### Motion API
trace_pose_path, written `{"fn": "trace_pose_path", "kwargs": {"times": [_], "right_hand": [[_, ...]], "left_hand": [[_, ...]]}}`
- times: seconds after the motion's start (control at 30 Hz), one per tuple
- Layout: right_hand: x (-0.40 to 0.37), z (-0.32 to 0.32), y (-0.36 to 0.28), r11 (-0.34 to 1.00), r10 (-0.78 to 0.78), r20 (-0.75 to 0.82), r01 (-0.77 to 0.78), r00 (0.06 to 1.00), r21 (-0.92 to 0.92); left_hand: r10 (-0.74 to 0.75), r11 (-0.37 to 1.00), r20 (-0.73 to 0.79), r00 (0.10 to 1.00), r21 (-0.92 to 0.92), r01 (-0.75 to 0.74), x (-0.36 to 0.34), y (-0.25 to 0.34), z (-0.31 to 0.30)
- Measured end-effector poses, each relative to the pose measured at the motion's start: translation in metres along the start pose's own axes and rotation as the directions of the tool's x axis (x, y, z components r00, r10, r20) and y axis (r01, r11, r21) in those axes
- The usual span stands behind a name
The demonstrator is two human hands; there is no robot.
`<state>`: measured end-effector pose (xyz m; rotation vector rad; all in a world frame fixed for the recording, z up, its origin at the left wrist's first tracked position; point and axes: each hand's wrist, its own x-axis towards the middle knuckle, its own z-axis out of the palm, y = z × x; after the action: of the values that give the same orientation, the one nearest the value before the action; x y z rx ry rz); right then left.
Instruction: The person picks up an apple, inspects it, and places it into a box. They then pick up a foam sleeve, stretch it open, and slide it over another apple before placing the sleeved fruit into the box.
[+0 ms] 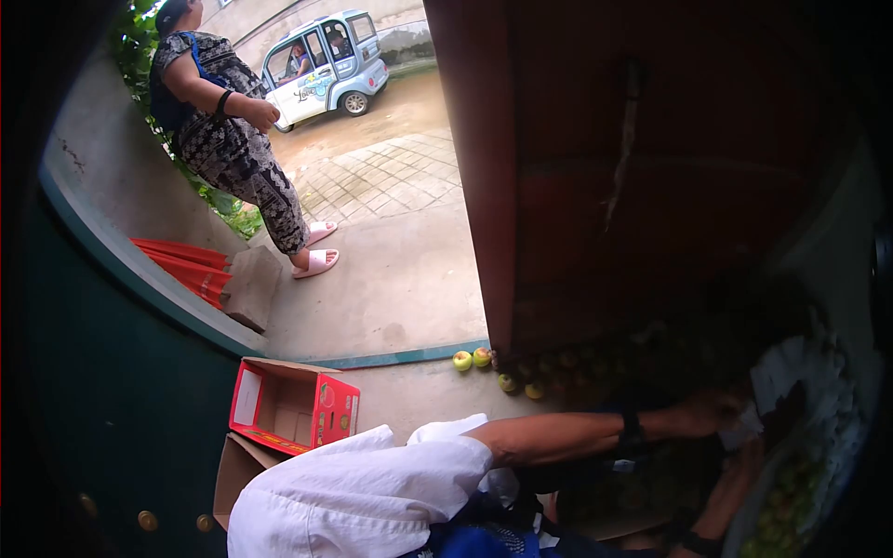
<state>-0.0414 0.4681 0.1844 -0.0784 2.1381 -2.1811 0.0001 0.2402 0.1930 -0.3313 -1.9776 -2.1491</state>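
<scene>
My left hand (pixel 705 415) reaches to the right in the dim corner, a dark band at its wrist. Its fingers are closed at a small white paper-like piece (pixel 739 431). From below, my right hand (pixel 744 458) comes up to the same piece, fingers closed on its lower edge. Shadow blurs the fingertips. Just beyond them are a pale flat sheet (pixel 774 374) and a crumpled white plastic bag or liner (pixel 834 391). Green apple-like fruit (pixel 786 502) lies heaped beside the liner, below my hands.
Several yellow-green apples (pixel 463 360) lie on the floor by the threshold. An open red carton (pixel 296 402) stands near the dark green door leaf (pixel 121 372). Outside are a person in patterned clothes (pixel 228 121), a small white-blue vehicle (pixel 326 70) and a folded red umbrella-like cloth (pixel 186 267).
</scene>
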Motion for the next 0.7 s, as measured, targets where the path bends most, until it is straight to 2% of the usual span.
{"fn": "trace_pose_path", "kwargs": {"times": [0.1,0.17,0.23,0.27,0.3,0.33,0.37,0.4,0.43,0.5,0.53,0.6,0.7], "right_hand": [[-0.001,-0.002,-0.002,0.999,-0.003,0.066,0.005,0.998,-0.034],[-0.009,0.008,-0.008,1.0,-0.027,-0.029,0.027,0.999,0.009],[0.005,-0.008,0.016,0.99,-0.125,0.007,0.125,0.992,-0.062],[-0.019,0.021,-0.018,1.0,0.004,-0.034,-0.004,0.999,-0.003],[-0.012,0.016,-0.007,0.999,-0.045,-0.016,0.045,0.999,0.002],[-0.018,0.019,-0.013,0.989,-0.106,0.004,0.105,0.994,0.107],[-0.017,0.029,-0.028,0.985,0.029,-0.093,-0.012,0.995,0.173],[-0.021,0.032,-0.042,0.959,0.031,-0.022,-0.024,0.999,0.282],[-0.021,0.032,-0.049,0.93,0.022,0.037,-0.034,0.999,0.367],[-0.022,0.033,-0.062,0.901,-0.016,0.1,-0.029,0.995,0.433],[-0.025,0.032,-0.066,0.904,-0.012,0.064,-0.017,0.998,0.428],[-0.026,0.036,-0.07,0.889,0.015,0.115,-0.066,0.993,0.452],[-0.023,0.04,-0.064,0.902,0.015,0.119,-0.065,0.993,0.426]], "left_hand": [[0.013,0.994,0.034,0.999,0.106,-0.016,-0.002,0.002,0.0],[-0.005,0.986,0.074,0.997,0.165,-0.007,-0.002,0.001,0.0],[-0.057,0.996,0.074,0.996,-0.059,0.061,-0.002,-0.017,0.007],[0.054,0.885,0.117,0.992,-0.465,0.007,0.003,-0.057,0.014],[0.072,0.937,0.023,0.997,-0.344,-0.06,0.0,-0.064,0.017],[0.097,0.728,0.086,0.992,-0.686,-0.011,-0.002,-0.059,0.008],[-0.14,0.988,0.072,0.988,-0.06,0.145,-0.006,0.025,-0.008],[-0.158,0.973,-0.021,0.987,-0.176,0.152,-0.007,0.03,-0.009],[-0.195,0.97,-0.137,0.971,-0.175,0.17,-0.01,0.045,-0.007],[-0.153,0.988,-0.12,0.981,-0.032,0.151,-0.001,0.042,-0.018],[-0.192,0.979,-0.106,0.976,-0.093,0.182,0.0,0.04,-0.018],[-0.176,0.98,-0.112,0.978,-0.109,0.164,-0.001,0.038,-0.011],[-0.166,0.985,-0.132,0.977,-0.076,0.157,-0.007,0.037,-0.023]]}}
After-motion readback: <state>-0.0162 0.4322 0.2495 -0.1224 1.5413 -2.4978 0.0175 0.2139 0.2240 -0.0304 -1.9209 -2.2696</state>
